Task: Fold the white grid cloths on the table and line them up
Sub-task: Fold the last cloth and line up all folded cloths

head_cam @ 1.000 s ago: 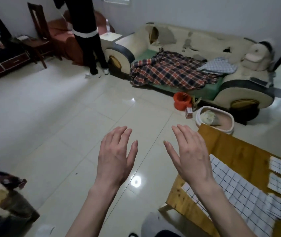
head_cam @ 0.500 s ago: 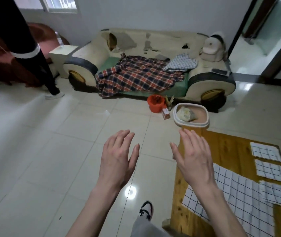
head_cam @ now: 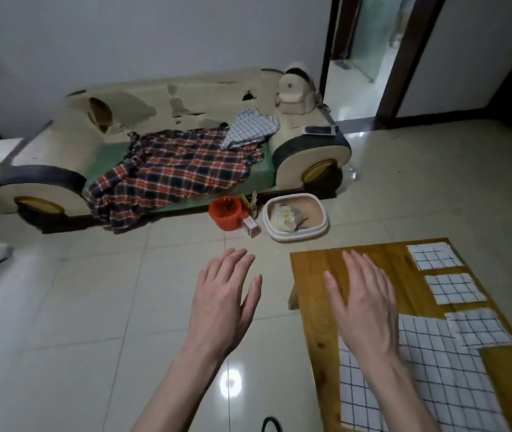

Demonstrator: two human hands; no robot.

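A low wooden table point(head_cam: 313, 269) stands at the lower right. A large white grid cloth point(head_cam: 435, 369) lies spread flat on its near part. Three small folded grid cloths point(head_cam: 434, 255), point(head_cam: 453, 288), point(head_cam: 479, 327) lie in a line along the table's right side. My right hand point(head_cam: 363, 304) hovers palm down with straight fingers over the table, above the far edge of the large cloth, holding nothing. My left hand point(head_cam: 223, 304) hangs flat and empty over the floor, left of the table.
A worn cream sofa point(head_cam: 186, 113) with a plaid shirt point(head_cam: 170, 169) and another checked cloth point(head_cam: 251, 129) stands against the wall. An orange cup point(head_cam: 226, 212) and a pink-white basin point(head_cam: 298, 219) sit on the tiled floor beyond the table. A doorway opens at the back right.
The view has swung right, bringing the whole table into sight. Both hands stay flat and empty; the right hand now hovers over the table and cloth.
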